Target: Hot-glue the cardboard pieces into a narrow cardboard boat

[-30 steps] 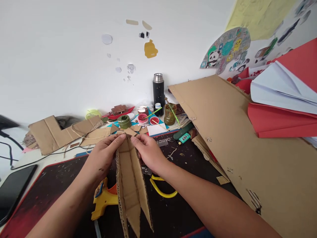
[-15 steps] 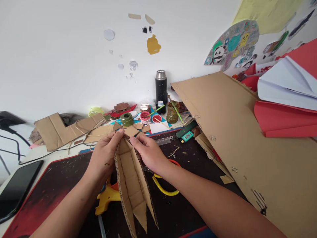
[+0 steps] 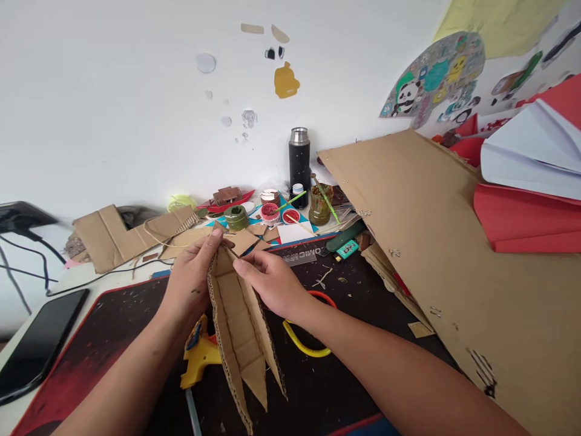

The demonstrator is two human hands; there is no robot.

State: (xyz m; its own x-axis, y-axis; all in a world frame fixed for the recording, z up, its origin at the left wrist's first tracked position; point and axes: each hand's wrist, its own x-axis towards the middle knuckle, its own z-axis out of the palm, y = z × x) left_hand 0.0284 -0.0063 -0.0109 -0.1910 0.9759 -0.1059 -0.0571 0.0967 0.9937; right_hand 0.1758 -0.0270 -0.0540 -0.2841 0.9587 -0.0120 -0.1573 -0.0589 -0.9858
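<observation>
A long cardboard boat hull [image 3: 240,321] hangs between my hands, its far end pinched together and its near end split into separate pointed flaps. My left hand [image 3: 195,266] closes on the left wall at the far tip, thumb on top. On the right wall near that tip, my right hand [image 3: 267,275] grips with thumb and fingers. Under the hull, partly hidden by it and my left wrist, lies a yellow glue gun [image 3: 200,357] with a glue stick [image 3: 193,412] out of its back. Yellow-handled scissors or a similar loop [image 3: 308,348] lie beneath my right forearm.
Paint jars [image 3: 236,217], a black thermos [image 3: 299,160] and cardboard scraps [image 3: 245,240] crowd the back of the desk. A large cardboard sheet [image 3: 408,200] leans along the right. A phone [image 3: 43,345] lies at left on the desk beside the dark mat [image 3: 118,327].
The view has shifted slightly, so the background sits a little further right. My right hand has slid a little along the hull's right wall; both hands keep their grip near the tip.
</observation>
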